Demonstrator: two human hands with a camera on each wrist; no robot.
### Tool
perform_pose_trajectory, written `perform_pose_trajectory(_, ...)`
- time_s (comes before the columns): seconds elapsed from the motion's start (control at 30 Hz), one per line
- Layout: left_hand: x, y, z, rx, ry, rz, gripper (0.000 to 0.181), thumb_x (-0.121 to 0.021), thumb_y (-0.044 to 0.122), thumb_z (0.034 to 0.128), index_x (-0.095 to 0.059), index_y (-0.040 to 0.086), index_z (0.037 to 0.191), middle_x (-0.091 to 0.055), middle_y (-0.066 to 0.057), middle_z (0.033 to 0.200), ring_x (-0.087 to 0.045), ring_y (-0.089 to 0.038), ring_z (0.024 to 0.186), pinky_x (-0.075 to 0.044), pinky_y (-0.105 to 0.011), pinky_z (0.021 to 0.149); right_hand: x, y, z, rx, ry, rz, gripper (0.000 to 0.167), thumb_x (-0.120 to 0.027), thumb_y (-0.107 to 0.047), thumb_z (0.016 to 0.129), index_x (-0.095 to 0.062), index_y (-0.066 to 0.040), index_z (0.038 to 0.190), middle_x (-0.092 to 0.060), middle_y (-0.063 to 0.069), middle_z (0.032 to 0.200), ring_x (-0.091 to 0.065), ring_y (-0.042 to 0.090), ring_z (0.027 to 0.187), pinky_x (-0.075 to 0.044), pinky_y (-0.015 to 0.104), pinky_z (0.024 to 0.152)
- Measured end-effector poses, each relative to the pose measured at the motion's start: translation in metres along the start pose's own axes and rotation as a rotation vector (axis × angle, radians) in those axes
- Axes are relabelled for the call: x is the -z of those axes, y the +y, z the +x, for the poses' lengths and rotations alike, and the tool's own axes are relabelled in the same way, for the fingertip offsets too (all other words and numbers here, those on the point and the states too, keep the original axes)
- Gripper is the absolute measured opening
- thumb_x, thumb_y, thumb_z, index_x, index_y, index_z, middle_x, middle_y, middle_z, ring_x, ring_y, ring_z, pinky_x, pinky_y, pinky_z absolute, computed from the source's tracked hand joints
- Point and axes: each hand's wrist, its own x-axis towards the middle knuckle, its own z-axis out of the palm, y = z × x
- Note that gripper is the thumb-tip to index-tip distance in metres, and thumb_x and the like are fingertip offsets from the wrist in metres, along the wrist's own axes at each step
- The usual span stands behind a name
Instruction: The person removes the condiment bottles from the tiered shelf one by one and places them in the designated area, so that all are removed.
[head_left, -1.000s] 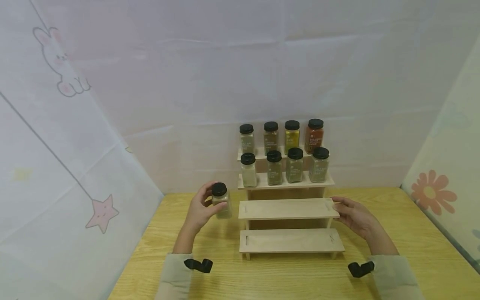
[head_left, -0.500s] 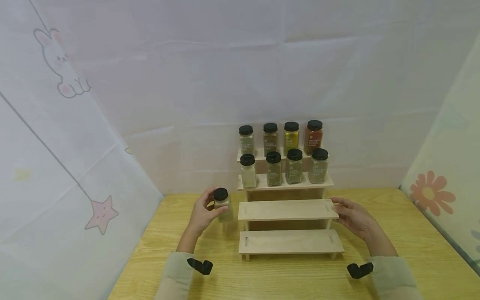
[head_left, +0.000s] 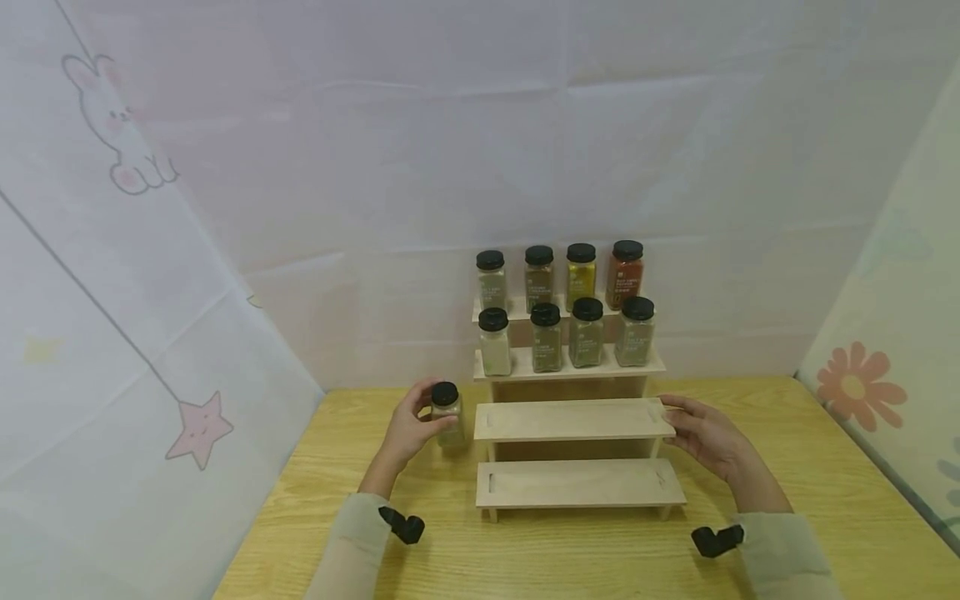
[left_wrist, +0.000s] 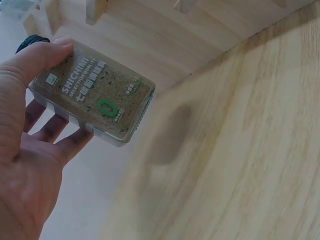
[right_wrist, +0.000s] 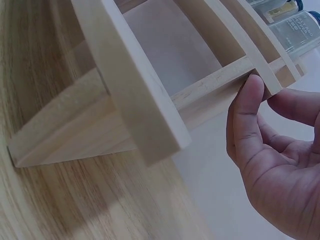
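My left hand point(head_left: 405, 431) grips a square glass jar point(head_left: 448, 423) with a black lid, just left of a stepped wooden rack point(head_left: 577, 421). In the left wrist view the jar point(left_wrist: 100, 92) has a SHICHIMI label, with the thumb on its near face and the fingers behind; a shadow lies on the table beneath its base. My right hand point(head_left: 708, 437) pinches the right end of the rack's second-lowest shelf. The right wrist view shows thumb and forefinger of the hand point(right_wrist: 280, 145) on that shelf's edge point(right_wrist: 265, 82).
Several black-lidded jars stand on the two upper shelves, including a red one point(head_left: 625, 279) and a yellow one point(head_left: 581, 282). The rack stands on a wooden table point(head_left: 570, 554), with a pale patterned cloth point(head_left: 405, 167) behind and at the sides.
My left hand has moved the jar slightly down and to the right, nearer the rack's left side. My right hand has kept its pinch on the shelf end.
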Motion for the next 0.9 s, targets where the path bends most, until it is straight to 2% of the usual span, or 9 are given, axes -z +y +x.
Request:
perform_pose_trajectory(0.1, 0.0, -0.004, 0.002, 0.02, -0.002, -0.011, 0.072, -0.085, 0.007, 0.0823, -0.049, 0.004, 0.145, -0.057, -0.016, 0.136, -0.054, -0.03, 0.124, -0.048, -0.041, 0.1, 0.0, 0.0, 0.0, -0.001, 0.005, -0.012, 0.069, -0.057, -0.02, 0.106, -0.02, 0.005, 0.158, -0.05, -0.002, 0.117, -0.06, 0.008, 0.091, -0.056, 0.027, 0.084)
perform_pose_trajectory(0.23, 0.001, -0.013, 0.005, 0.021, 0.002, -0.041, 0.073, -0.084, 0.004, 0.082, -0.048, 0.0, 0.145, -0.056, -0.017, 0.137, -0.055, -0.026, 0.121, -0.051, -0.033, 0.094, 0.0, -0.001, -0.001, 0.003, 0.01, -0.015, 0.067, -0.057, -0.019, 0.106, -0.021, 0.006, 0.157, -0.05, -0.001, 0.115, -0.059, 0.008, 0.088, -0.056, 0.027, 0.084)
perform_pose_trajectory(0.43, 0.001, -0.05, 0.016, 0.005, 0.045, -0.126, 0.072, -0.082, -0.005, 0.0813, -0.048, 0.002, 0.144, -0.056, -0.014, 0.135, -0.055, -0.019, 0.115, -0.053, -0.024, 0.086, 0.0, 0.0, -0.001, 0.007, 0.009, 0.0, 0.063, -0.056, -0.017, 0.106, -0.025, 0.005, 0.156, -0.052, -0.002, 0.111, -0.059, 0.008, 0.087, -0.056, 0.028, 0.085)
perform_pose_trajectory(0.53, 0.001, -0.063, 0.019, -0.003, 0.065, -0.123, 0.07, -0.081, -0.006, 0.0813, -0.05, 0.005, 0.143, -0.057, -0.01, 0.134, -0.055, -0.017, 0.114, -0.053, -0.024, 0.086, 0.0, 0.0, -0.001, 0.008, 0.006, -0.001, 0.061, -0.056, -0.017, 0.106, -0.027, 0.003, 0.155, -0.049, 0.0, 0.112, -0.058, 0.008, 0.087, -0.056, 0.029, 0.086)
perform_pose_trajectory(0.7, 0.0, -0.069, 0.023, 0.011, 0.046, -0.107, 0.068, -0.083, -0.003, 0.0807, -0.053, 0.011, 0.14, -0.058, -0.009, 0.132, -0.056, -0.022, 0.115, -0.053, -0.028, 0.086, 0.0, 0.0, -0.001, 0.009, 0.003, -0.009, 0.063, -0.057, -0.018, 0.105, -0.027, 0.003, 0.156, -0.047, 0.001, 0.113, -0.058, 0.008, 0.087, -0.056, 0.031, 0.088)
perform_pose_trajectory(0.87, 0.0, -0.066, 0.024, 0.035, 0.013, -0.089, 0.072, -0.084, 0.0, 0.0806, -0.051, 0.011, 0.143, -0.058, -0.013, 0.133, -0.055, -0.027, 0.117, -0.054, -0.028, 0.085, 0.0, 0.0, -0.001, 0.004, -0.003, -0.015, 0.067, -0.056, -0.019, 0.106, -0.021, 0.004, 0.157, -0.048, 0.0, 0.113, -0.059, 0.009, 0.09, -0.056, 0.03, 0.088)
perform_pose_trajectory(0.9, 0.0, -0.062, 0.023, 0.04, 0.003, -0.09, 0.072, -0.084, 0.0, 0.0808, -0.05, 0.009, 0.144, -0.057, -0.015, 0.134, -0.054, -0.028, 0.118, -0.054, -0.028, 0.085, 0.0, 0.0, -0.001, 0.004, -0.004, -0.016, 0.067, -0.056, -0.019, 0.106, -0.021, 0.004, 0.157, -0.048, 0.0, 0.113, -0.058, 0.009, 0.09, -0.056, 0.03, 0.088)
